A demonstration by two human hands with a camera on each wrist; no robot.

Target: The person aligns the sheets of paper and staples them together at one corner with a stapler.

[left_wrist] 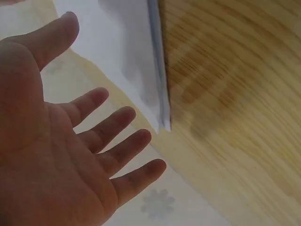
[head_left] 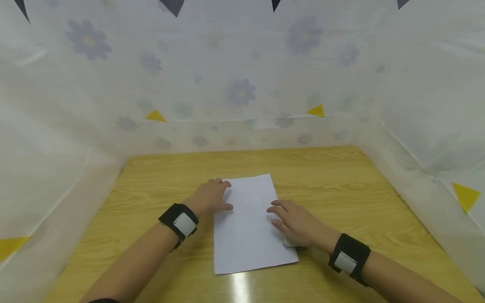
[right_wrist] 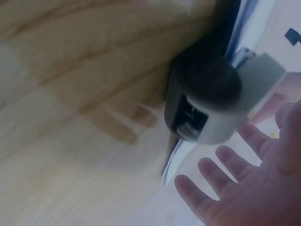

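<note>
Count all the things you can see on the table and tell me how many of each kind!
White paper: 1
Hands, left hand and right hand: 2
Black wristbands: 2
Total: 5

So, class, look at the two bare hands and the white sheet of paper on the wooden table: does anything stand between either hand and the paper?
Nothing visible does. The left hand touches the white sheet of paper at its left edge, and the right hand rests directly on its right side, on the bare wooden table.
</note>
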